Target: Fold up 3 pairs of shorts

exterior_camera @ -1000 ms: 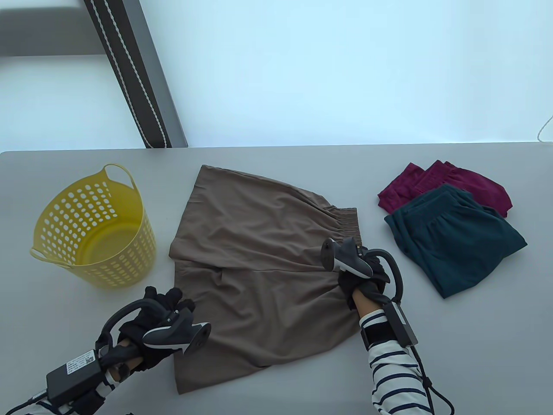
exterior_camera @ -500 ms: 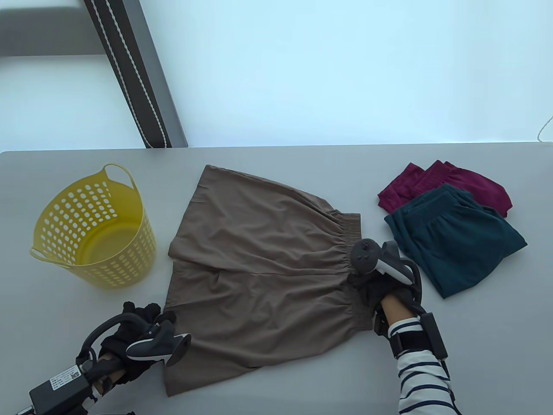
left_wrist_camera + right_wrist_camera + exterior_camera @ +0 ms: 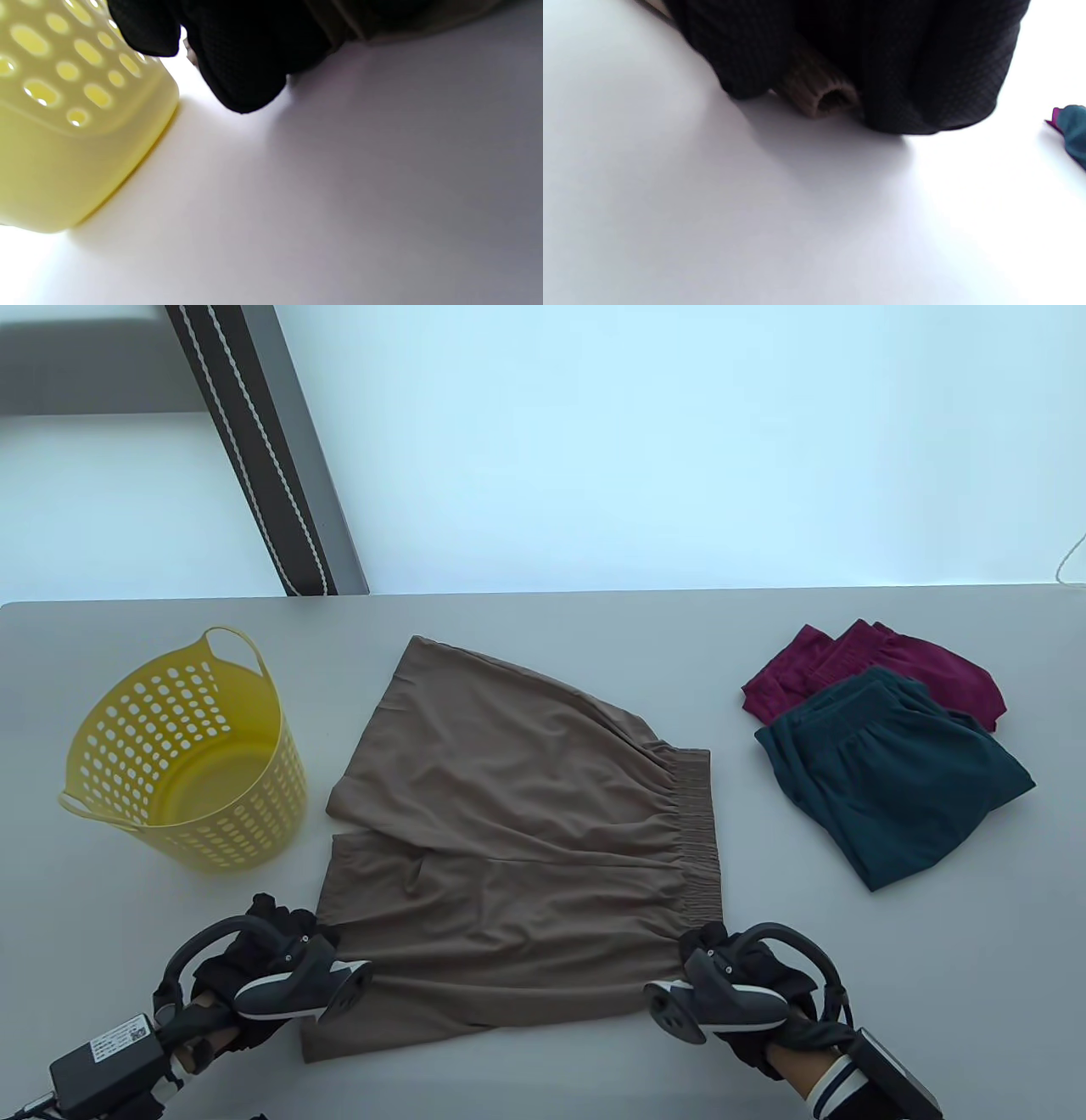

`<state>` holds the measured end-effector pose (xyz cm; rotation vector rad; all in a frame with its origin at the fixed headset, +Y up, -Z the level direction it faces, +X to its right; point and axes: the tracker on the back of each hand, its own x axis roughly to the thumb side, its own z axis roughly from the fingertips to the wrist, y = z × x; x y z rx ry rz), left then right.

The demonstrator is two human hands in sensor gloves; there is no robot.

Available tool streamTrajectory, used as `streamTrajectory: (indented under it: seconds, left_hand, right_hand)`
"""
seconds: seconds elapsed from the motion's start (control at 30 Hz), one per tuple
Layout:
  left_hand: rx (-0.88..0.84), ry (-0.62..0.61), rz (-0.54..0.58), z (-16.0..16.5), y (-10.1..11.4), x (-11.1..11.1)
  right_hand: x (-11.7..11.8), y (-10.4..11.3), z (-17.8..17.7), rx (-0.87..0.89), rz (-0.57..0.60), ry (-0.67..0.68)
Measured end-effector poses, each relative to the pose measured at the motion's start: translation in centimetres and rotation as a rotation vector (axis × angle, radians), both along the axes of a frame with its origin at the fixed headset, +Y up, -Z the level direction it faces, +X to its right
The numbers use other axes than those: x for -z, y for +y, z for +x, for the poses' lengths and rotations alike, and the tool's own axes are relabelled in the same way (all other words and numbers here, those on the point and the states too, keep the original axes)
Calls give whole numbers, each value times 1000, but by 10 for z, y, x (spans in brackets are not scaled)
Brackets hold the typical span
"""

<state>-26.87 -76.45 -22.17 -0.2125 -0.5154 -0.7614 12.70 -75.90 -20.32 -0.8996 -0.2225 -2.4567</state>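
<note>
The brown shorts (image 3: 517, 831) lie spread on the grey table (image 3: 543, 1069), in the middle, with the elastic waistband (image 3: 700, 831) on the right side and the leg openings on the left. The left hand (image 3: 254, 963) is at the near left corner of the shorts, at the hem of the near leg. Its fingers (image 3: 242, 72) are curled, and the fabric edge goes in among them, so it seems to grip the hem. The right hand (image 3: 747, 984) is at the near right corner. The right wrist view shows its fingers (image 3: 925, 76) closed around the ribbed waistband end (image 3: 818, 91).

A yellow basket (image 3: 182, 746) with holes stands upright on the left, near the left hand. On the right, well apart from the brown shorts, the folded teal shorts (image 3: 891, 780) lie partly over the folded maroon shorts (image 3: 865, 666).
</note>
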Motion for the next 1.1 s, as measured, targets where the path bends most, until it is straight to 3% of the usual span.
streamTrajectory:
  seconds: [0.1, 0.2, 0.33, 0.43, 0.5, 0.6, 0.63, 0.73, 0.8, 0.93, 1.1]
  left_hand:
    - [0, -19, 37, 2, 0, 1]
    - [-1, -12, 26, 5, 0, 6]
    - [20, -42, -4, 9, 1, 9]
    - [66, -72, -125, 11, 9, 12]
    - [7, -29, -258, 11, 29, 12]
    - [-144, -32, -415, 8, 76, 4]
    - [-275, -75, -449, 6, 103, -1]
    - [-468, -158, -430, 1, 156, -3]
    - [-485, -151, -390, 1, 171, 7]
    - [-362, -2, -315, 6, 160, 45]
    - [-258, 161, -294, 10, 108, 84]
  right_hand:
    - [8, 0, 2, 68, 96, -15]
    - [23, 3, 7, 130, 87, -104]
    - [37, 15, 10, 154, -69, -177]
    - [43, 27, 14, 132, -256, -250]
    - [44, 47, 24, 175, -435, -298]
    - [42, 78, 45, 256, -456, -338]
    - [42, 95, 58, 305, -516, -387]
    - [50, 124, 77, 446, -473, -423]
    - [59, 132, 80, 478, -424, -451]
    - [90, 119, 71, 473, -335, -541]
    - [118, 71, 55, 331, -184, -656]
